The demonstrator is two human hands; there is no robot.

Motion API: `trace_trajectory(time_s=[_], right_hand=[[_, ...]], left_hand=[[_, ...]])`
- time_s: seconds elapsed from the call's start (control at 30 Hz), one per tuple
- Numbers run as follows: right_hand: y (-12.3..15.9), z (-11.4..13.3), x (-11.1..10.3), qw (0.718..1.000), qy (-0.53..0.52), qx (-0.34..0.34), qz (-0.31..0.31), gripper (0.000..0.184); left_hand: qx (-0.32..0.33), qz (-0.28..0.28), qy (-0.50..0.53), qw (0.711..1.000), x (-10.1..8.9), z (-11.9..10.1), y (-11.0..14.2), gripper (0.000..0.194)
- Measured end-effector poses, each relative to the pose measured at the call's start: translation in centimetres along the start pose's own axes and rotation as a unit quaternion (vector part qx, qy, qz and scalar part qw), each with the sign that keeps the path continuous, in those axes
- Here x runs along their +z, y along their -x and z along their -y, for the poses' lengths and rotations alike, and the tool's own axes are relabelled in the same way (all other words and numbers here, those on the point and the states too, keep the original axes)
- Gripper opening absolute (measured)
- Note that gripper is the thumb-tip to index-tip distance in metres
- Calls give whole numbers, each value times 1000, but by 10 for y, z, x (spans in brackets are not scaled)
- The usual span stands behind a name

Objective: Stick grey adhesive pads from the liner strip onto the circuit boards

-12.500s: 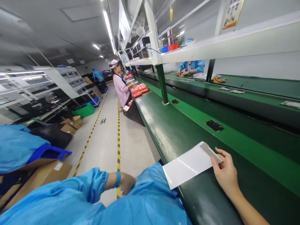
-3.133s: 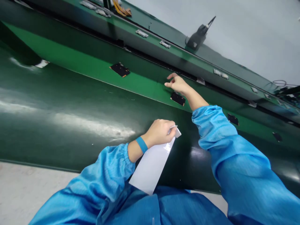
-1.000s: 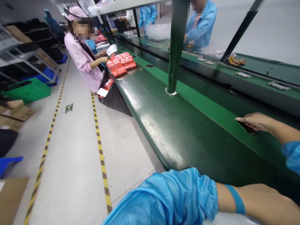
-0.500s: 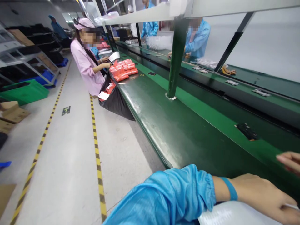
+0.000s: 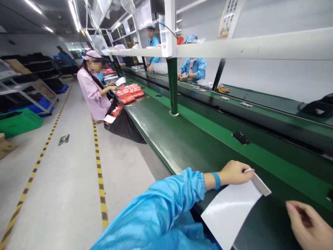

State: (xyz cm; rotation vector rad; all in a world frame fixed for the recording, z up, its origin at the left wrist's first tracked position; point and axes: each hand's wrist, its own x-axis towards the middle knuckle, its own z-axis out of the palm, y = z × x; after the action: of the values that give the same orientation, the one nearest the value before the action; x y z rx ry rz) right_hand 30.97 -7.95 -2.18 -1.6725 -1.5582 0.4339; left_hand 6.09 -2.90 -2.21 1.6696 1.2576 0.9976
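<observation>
My left hand [image 5: 236, 173], with a blue band at the wrist and a blue sleeve, is closed on the upper end of a glossy white sheet [image 5: 229, 211]. A narrow white strip [image 5: 261, 184] sticks out along that end, to the right of my fingers; whether it is a folded edge or a separate piece I cannot tell. The sheet curves down over the near edge of the green bench [image 5: 187, 146]. At the lower right, my right hand [image 5: 309, 225] is apart from the sheet, its fingers loosely bent with a gap between them and nothing visible inside.
A small black part [image 5: 240, 138] lies on the bright green strip beyond my left hand. A green post [image 5: 172, 86] stands on the bench. Farther left are red packets [image 5: 130, 93], a black bag [image 5: 125, 125] and a person in pink [image 5: 92, 90]. Co-workers in blue sit across the line.
My view has tilted up and shifted right. More of the white sheet and its strip now shows in my left hand. More of my right hand has come into view.
</observation>
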Motion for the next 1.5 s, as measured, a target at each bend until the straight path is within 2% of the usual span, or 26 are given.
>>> trace_trajectory(time_s=[0.13,0.27,0.47,0.6,0.73,0.87,1.0,1.1,1.2,1.33,1.43,1.5], right_hand=[[-13,-1,11,998,-53,11,-11,28],[-17,-11,25,998,-55,-29,29,41],[-11,-19,30,993,-91,-65,38,46],[-7,-17,35,979,-125,-142,73,46],[-1,-9,44,967,-116,-212,86,41],[4,5,49,969,-121,-205,65,32],[2,13,49,975,-118,-182,47,25],[4,15,47,979,-112,-163,50,20],[3,20,43,979,-110,-158,61,21],[-14,35,43,981,-101,-142,84,26],[-31,47,52,979,-116,-128,108,17],[-37,53,62,977,-135,-128,100,15]], left_hand=[[-35,-29,27,999,-8,-13,17,42],[-58,-51,34,996,-15,-23,30,42],[-58,-44,15,997,-20,-36,35,38],[-56,-27,-1,998,-18,-44,30,38],[-49,11,-6,999,-8,-47,21,37],[-27,53,-7,998,-2,-46,6,42],[10,99,-2,995,-7,-41,-12,47],[31,128,8,991,-12,-36,-18,43],[36,123,27,991,-17,-31,-19,40],[-13,97,65,993,-27,-24,-16,42],[-37,93,78,992,-35,-22,-13,43],[-34,95,81,992,-39,-20,-13,42]])
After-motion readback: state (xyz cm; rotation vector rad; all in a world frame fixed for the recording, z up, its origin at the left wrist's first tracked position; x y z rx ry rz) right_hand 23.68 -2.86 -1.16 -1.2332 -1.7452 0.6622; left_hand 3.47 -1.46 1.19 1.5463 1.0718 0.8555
